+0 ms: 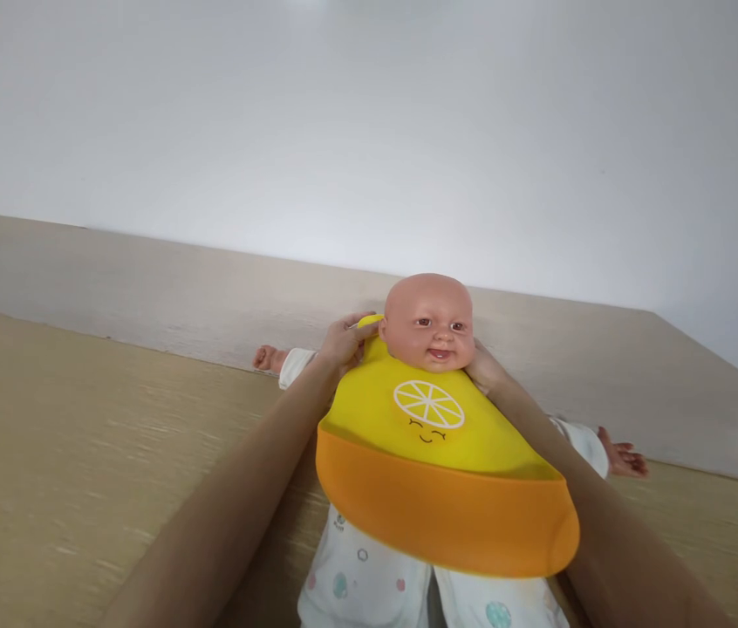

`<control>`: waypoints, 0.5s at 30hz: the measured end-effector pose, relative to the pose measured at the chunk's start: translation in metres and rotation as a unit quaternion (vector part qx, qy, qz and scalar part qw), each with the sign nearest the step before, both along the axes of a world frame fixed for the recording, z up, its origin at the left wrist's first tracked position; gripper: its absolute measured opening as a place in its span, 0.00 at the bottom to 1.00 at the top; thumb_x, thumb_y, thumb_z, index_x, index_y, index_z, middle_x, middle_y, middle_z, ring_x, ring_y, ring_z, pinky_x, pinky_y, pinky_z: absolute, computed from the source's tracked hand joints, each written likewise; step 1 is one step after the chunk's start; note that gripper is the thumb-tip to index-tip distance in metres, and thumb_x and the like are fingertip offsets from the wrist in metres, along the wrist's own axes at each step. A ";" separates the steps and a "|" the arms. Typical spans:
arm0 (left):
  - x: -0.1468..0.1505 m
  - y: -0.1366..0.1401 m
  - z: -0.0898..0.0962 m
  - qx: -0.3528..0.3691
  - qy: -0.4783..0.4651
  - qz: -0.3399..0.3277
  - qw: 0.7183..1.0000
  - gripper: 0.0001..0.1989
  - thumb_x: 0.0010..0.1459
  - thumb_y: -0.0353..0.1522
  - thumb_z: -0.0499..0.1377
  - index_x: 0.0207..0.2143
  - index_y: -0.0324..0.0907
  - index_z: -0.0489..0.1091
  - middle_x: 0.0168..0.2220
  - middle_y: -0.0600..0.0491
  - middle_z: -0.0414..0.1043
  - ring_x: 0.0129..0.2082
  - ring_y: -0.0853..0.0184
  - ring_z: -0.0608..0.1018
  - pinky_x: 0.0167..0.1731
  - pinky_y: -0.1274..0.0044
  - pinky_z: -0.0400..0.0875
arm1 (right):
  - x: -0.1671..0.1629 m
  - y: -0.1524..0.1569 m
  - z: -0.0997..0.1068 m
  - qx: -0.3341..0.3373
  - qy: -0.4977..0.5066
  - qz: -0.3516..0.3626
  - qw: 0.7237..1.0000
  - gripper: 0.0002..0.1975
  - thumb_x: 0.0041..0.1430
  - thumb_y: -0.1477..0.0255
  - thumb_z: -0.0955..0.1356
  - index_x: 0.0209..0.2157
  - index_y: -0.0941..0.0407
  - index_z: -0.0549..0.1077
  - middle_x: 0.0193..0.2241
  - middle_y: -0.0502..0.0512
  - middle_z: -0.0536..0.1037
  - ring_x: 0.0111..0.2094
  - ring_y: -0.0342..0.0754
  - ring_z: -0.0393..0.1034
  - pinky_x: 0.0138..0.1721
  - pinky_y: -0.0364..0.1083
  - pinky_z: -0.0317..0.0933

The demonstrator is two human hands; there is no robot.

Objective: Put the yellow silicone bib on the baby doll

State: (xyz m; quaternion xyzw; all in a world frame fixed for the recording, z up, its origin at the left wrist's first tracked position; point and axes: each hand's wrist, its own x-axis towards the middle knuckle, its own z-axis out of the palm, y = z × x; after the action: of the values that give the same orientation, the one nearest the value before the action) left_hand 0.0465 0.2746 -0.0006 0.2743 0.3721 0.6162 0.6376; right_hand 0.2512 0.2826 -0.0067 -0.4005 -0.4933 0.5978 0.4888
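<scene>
Both forearms are closest to the camera, either side of a doll lying face up on the tabletop. Bib's spread over its chest, yellow part tucked up under the chin, orange pocket down by the white trousers. Left hand is beside the doll's ear, fingers held narrow, looks like a pinch on the yellow neck strap. Right hand goes behind the neck, fingers hidden, so can't tell if they're gripping anything. Imo if the strap's being sorted back there, best to keep it flat, work by feel, support the head and leave some slack around the throat.
</scene>
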 end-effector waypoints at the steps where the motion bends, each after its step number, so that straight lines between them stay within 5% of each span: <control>1: 0.001 -0.001 0.001 0.001 -0.011 -0.008 1.000 0.16 0.37 0.25 0.69 0.31 0.37 0.70 0.21 0.55 0.73 0.21 0.71 0.75 0.25 0.80 0.69 | 0.000 -0.001 0.001 -0.010 0.011 -0.006 1.000 0.13 0.40 0.66 0.73 0.32 0.54 0.76 0.32 0.54 0.80 0.44 0.55 0.73 0.45 0.51 0.67; 15: -0.001 -0.003 0.003 0.009 -0.007 -0.036 0.999 0.13 0.38 0.28 0.69 0.28 0.39 0.70 0.21 0.55 0.73 0.22 0.69 0.76 0.27 0.77 0.70 | 0.002 0.000 -0.001 -0.025 0.026 -0.007 0.999 0.14 0.42 0.65 0.72 0.33 0.54 0.76 0.34 0.53 0.80 0.45 0.54 0.72 0.46 0.50 0.66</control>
State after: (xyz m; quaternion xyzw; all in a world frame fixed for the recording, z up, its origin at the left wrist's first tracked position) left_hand 0.0457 0.2713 0.0025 0.2883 0.3520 0.5984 0.6595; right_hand 0.2534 0.2831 -0.0078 -0.4004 -0.4625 0.6167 0.4954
